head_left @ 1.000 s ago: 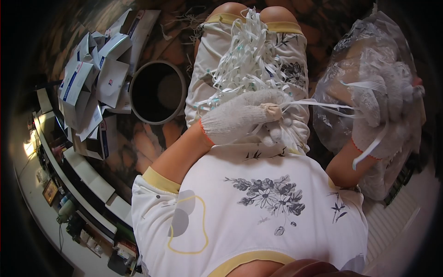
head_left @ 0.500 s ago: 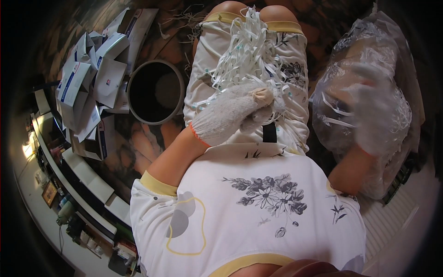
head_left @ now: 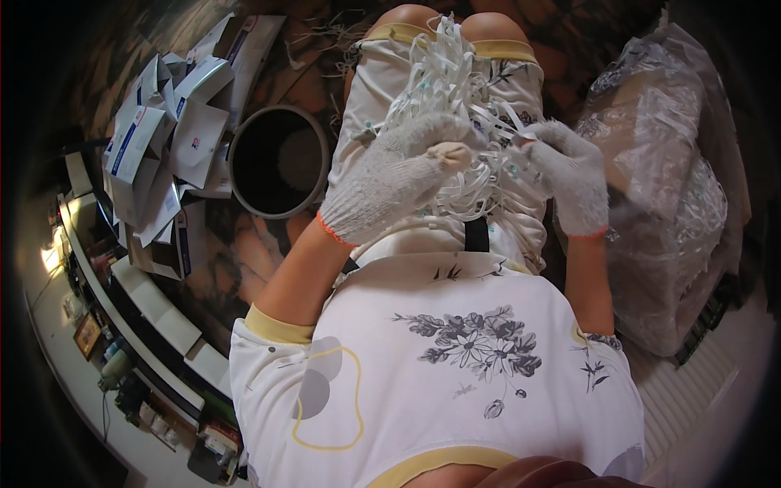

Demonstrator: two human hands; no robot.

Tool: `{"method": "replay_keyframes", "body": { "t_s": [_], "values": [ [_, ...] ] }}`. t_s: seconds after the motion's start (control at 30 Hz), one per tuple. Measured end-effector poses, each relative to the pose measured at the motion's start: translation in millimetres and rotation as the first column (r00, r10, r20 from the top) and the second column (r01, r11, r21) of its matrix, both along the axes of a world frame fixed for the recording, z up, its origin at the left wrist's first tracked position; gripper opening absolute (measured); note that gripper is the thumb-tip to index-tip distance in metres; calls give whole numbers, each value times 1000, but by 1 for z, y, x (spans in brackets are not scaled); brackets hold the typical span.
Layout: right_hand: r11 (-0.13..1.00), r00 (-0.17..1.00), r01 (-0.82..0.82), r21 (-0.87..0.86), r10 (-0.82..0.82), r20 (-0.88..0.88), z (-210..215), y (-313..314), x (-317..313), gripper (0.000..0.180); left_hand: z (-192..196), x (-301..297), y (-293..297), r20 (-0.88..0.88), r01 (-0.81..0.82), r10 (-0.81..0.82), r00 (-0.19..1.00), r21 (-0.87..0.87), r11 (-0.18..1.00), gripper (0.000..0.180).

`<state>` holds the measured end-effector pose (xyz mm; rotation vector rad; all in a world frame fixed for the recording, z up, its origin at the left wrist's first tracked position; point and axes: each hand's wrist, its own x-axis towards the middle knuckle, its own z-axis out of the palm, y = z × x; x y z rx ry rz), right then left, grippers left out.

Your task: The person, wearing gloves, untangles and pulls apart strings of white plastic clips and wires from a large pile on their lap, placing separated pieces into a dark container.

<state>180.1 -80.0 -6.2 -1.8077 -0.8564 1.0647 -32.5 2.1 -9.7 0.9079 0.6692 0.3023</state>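
Both hands are working in my lap, each one wearing a white knitted glove. My left hand (head_left: 399, 175) is gripping a bundle of white plastic strips (head_left: 455, 89), with a bare fingertip showing through the glove near the bundle. My right hand (head_left: 569, 175) is pinching a few loose strips at the right side of the same bundle, its fingers closing on them. The bundle is lying on my thighs, over the white flowered shorts (head_left: 521, 228), and its free ends are fanning out toward my knees.

For doing this step well, I think the left hand should be keeping a firm hold on the gathered part, while the right is drawing out only a few strips at once, slowly, so the others are not tangling or sliding off the lap.

Farther left, on the patterned floor, a round dark bucket (head_left: 281, 163) is standing upright; it is looking empty inside, though the bottom is dim. Beyond it a heap of small white and blue cartons (head_left: 163, 146) is lying. To my right, a large clear plastic bag (head_left: 667, 203) is holding more pale material; what exactly, I cannot tell.
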Motion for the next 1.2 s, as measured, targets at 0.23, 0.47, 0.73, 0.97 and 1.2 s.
{"method": "replay_keyframes", "body": {
  "t_s": [0.23,0.47,0.73,0.97,1.2],
  "values": [
    [985,986,-125,118,110,127,58,-17,-17,14,16,30,15,53,46,-146,988,796,603,36],
    [905,912,48,424,133,-387,55,-20,8,21,12,36,6,-22,197,-329,944,838,508,24],
    [926,808,267,266,-65,-585,23,-10,14,20,-6,3,3,132,326,-381,915,314,892,31],
    [955,578,172,241,100,-809,18,-26,32,20,-12,-12,12,54,304,-312,949,124,945,23],
    [864,900,180,469,48,-434,5,-31,36,17,-5,-19,20,45,342,-359,932,207,916,24]
  ]
}}
